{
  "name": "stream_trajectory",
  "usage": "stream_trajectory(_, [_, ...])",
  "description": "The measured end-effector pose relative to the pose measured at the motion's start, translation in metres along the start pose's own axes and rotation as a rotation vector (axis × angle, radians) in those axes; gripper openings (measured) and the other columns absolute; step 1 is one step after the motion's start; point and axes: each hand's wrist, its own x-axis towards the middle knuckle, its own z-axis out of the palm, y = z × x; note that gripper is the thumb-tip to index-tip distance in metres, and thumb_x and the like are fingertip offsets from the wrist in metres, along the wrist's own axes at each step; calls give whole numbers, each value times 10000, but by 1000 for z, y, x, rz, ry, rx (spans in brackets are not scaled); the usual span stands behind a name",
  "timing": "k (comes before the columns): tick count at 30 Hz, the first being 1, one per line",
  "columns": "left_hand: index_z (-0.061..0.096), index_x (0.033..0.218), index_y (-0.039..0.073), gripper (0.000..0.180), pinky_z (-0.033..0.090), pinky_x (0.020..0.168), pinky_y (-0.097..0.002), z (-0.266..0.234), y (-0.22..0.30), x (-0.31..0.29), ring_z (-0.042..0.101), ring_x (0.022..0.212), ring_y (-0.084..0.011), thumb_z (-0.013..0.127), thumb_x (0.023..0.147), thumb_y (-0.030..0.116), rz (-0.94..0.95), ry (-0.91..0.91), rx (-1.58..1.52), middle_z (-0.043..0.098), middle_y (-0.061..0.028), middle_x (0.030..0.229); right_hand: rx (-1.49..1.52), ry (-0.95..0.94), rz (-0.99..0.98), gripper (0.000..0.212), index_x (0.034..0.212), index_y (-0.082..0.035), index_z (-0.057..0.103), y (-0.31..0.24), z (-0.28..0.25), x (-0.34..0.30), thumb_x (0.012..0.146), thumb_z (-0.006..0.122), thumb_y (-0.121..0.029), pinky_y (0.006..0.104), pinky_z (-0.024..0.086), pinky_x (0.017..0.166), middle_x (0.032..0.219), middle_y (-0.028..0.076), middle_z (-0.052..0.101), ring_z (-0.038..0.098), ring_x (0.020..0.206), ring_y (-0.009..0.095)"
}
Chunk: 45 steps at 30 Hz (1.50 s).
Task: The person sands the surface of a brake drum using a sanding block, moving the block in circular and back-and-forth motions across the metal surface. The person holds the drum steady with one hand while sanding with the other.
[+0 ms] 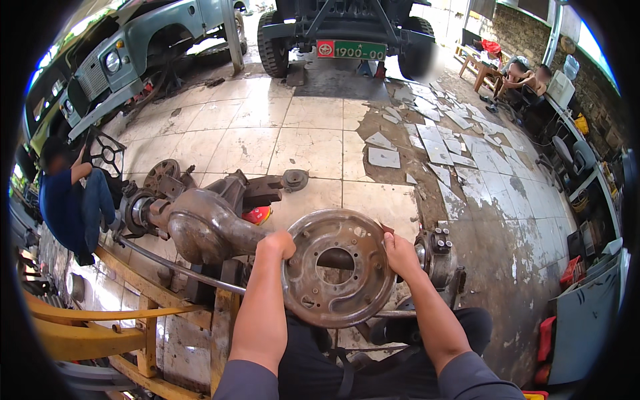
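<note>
A round brake backing plate [303,268], bare brown-grey metal with a large centre hole and small bolt holes, stands tilted in front of me over my lap. My left hand [283,246] is closed on its upper left rim, fingers curled behind. At the upper right rim my right hand [400,255] pinches a small brown flat piece [387,229], like folded sandpaper, against the edge. Behind the plate lies an axle housing [200,223] with a bulging middle. The axle's right end carries a hub [441,257] with studs, just beyond my right hand.
A yellow frame [100,337] stands at lower left. Near the axle's left end a person [67,193] crouches by a dark steering-wheel-like part. Broken tiles [440,143] cover the right floor. Vehicles [333,27] stand at the back; two people sit far right beside a long bench [593,177].
</note>
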Motion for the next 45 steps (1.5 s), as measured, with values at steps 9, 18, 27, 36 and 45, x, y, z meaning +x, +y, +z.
stream_trajectory(9, [732, 1147, 5, 374, 531, 979, -472, -1, 2, 3, 652, 1175, -402, 572, 822, 96, 87, 35, 51, 686, -225, 1238, 38, 71, -77, 493, 1056, 22, 661, -3, -2, -2, 1082, 392, -391, 568, 489, 867, 963, 320, 682, 634, 959, 535])
stream_trajectory(18, [743, 1120, 1, 355, 530, 969, -458, -12, 10, -9, 656, 1166, -406, 571, 815, 58, 17, 53, -37, 691, -239, 1216, -4, 43, -70, 519, 979, 41, 665, 7, 5, 24, 1078, 423, -407, 553, 488, 832, 944, 326, 677, 635, 952, 529])
stream_trajectory(27, [738, 1125, -3, 356, 530, 965, -461, -16, 11, -17, 658, 1159, -414, 565, 818, 52, -34, 67, -97, 694, -234, 1218, -6, -38, -60, 503, 1065, 29, 663, -9, 2, 38, 1083, 419, -411, 540, 484, 861, 995, 322, 679, 621, 994, 526])
stream_trajectory(36, [734, 1141, 2, 359, 528, 970, -457, -17, 10, -19, 660, 1159, -411, 570, 827, 63, -38, 78, -132, 695, -238, 1214, 152, -29, -37, 542, 987, 63, 666, 4, -11, 54, 1074, 438, -422, 495, 495, 834, 945, 313, 685, 654, 935, 486])
stream_trajectory(45, [731, 1129, -17, 345, 524, 977, -462, -20, 13, -24, 651, 1169, -413, 563, 843, 80, -18, 106, -121, 675, -268, 1229, 40, -141, -196, 492, 1181, 5, 665, -2, -9, 45, 1074, 429, -413, 457, 492, 933, 1096, 299, 683, 635, 1066, 465])
